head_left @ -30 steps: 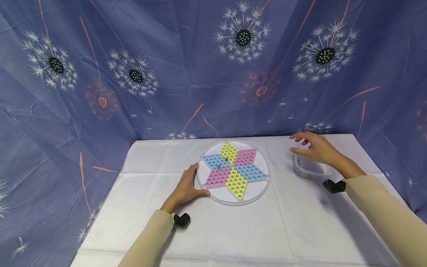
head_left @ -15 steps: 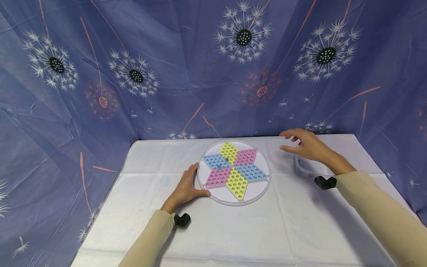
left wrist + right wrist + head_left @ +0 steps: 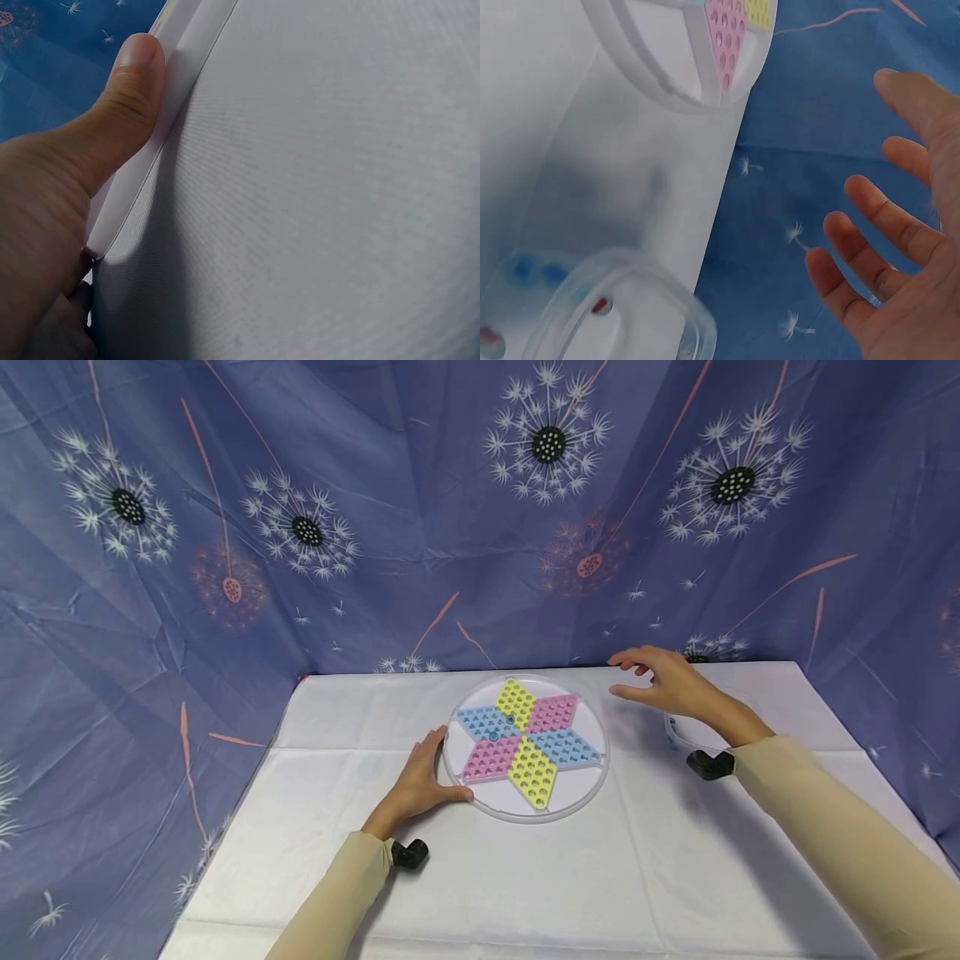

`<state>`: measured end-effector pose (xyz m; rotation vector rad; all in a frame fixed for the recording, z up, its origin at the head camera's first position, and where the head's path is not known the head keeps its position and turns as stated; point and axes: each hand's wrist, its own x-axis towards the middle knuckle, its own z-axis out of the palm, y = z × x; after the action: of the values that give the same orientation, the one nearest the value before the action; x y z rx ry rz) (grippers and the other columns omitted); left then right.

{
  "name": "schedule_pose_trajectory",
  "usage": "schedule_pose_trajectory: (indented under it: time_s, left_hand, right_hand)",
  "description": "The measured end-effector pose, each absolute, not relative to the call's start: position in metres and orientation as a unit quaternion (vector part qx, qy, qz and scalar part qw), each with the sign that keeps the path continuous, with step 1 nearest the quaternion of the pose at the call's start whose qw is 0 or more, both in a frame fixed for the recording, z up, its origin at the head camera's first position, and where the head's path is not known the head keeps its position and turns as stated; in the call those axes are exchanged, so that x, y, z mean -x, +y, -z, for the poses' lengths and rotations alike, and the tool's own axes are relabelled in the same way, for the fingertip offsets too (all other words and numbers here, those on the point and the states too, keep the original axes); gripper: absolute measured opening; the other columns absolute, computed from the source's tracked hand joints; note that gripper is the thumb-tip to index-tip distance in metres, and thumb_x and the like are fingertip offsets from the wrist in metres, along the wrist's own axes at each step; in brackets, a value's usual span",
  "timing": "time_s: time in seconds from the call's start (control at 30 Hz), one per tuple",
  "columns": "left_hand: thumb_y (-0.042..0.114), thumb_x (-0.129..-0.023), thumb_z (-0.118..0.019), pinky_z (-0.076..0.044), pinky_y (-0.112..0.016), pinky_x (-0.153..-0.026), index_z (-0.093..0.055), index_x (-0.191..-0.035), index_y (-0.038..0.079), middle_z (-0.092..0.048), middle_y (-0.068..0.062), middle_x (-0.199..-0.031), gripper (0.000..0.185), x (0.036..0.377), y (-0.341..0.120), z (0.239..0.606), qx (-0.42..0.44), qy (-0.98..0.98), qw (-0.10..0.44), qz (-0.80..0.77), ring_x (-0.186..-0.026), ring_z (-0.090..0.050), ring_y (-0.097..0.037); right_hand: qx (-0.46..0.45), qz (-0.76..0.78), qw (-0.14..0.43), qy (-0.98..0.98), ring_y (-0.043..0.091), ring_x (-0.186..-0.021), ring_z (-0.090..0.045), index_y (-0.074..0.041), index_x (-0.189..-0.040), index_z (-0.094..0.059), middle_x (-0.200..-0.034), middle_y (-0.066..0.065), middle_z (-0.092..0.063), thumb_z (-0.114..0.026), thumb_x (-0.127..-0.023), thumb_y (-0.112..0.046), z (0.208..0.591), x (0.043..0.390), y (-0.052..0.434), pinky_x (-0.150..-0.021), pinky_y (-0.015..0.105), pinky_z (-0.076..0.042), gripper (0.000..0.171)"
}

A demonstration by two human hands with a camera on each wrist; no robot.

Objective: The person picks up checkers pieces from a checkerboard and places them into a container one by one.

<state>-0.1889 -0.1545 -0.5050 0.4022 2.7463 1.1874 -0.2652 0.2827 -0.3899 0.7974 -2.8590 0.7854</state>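
Head view: the left hand (image 3: 420, 783) rests against the near-left rim of the round clear plastic board with a six-pointed star of yellow, pink and blue peg holes (image 3: 525, 746), fingers and thumb curled round its edge, on the white-covered counter (image 3: 525, 877). The right hand (image 3: 667, 683) hovers in the air, fingers apart and holding nothing, between the board and a clear plastic tub (image 3: 678, 733) at the right.

Left wrist view: the thumb (image 3: 124, 97) presses the board's white rim (image 3: 187, 52).

Right wrist view: the spread fingers (image 3: 877, 217) hang empty above the tub (image 3: 622, 307), which holds small coloured pieces.

Judging by this, the board is being steadied while the free hand travels toward it; a precise lowering seems called for. No writing is readable.
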Motion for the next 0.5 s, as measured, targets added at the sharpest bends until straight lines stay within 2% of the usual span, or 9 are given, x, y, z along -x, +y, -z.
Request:
schedule_pose_trajectory:
  time_s: [0.17, 0.5]
  left_hand:
    - [0.043, -0.067, -0.097, -0.006, -0.043, -0.129, -0.019, -0.165, 0.01, -0.02, -0.012, -0.17, 0.129, 0.189, -0.155, 0.506, -0.127, 0.911, 0.07, -0.387, -0.158, -0.01, -0.029]
    - [0.041, -0.067, -0.097, -0.005, -0.044, -0.129, -0.02, -0.164, 0.008, -0.022, -0.013, -0.169, 0.129, 0.189, -0.155, 0.506, -0.131, 0.909, 0.063, -0.391, -0.158, -0.011, -0.031]
  right_hand:
    - [-0.272, -0.262, 0.032, -0.925, 0.031, -0.104, -0.061, -0.008, -0.137, -0.064, -0.12, 0.015, -0.066, -0.078, -0.093, -0.031, 0.391, 0.27, 0.268, -0.078, 0.048, -0.056, 0.051]
    - [-0.298, -0.276, 0.018, -0.914, 0.03, -0.103, -0.06, -0.007, -0.137, -0.064, -0.119, 0.014, -0.067, -0.079, -0.093, -0.027, 0.39, 0.279, 0.234, -0.076, 0.045, -0.054, 0.051]
